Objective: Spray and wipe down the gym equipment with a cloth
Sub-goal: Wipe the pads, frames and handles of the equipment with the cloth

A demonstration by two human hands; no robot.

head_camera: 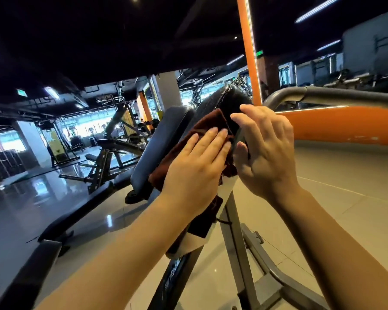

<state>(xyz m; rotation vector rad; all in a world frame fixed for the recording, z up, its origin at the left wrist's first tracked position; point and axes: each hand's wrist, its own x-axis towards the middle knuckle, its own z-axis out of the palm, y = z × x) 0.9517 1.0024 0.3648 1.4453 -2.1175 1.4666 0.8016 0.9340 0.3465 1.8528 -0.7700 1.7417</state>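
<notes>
Left hand (pixel 197 162) flat, fingers straight, pressing brown cloth (pixel 213 124) against black pad (pixel 231 101) of gym machine. Right hand (pixel 264 151) curled around pad's right edge, thumb underneath, gripping it. Cloth hangs down over grey frame (pixel 235 222). Second padded rest (pixel 164 139) just left. Orange pillar (pixel 249 50) far behind.
</notes>
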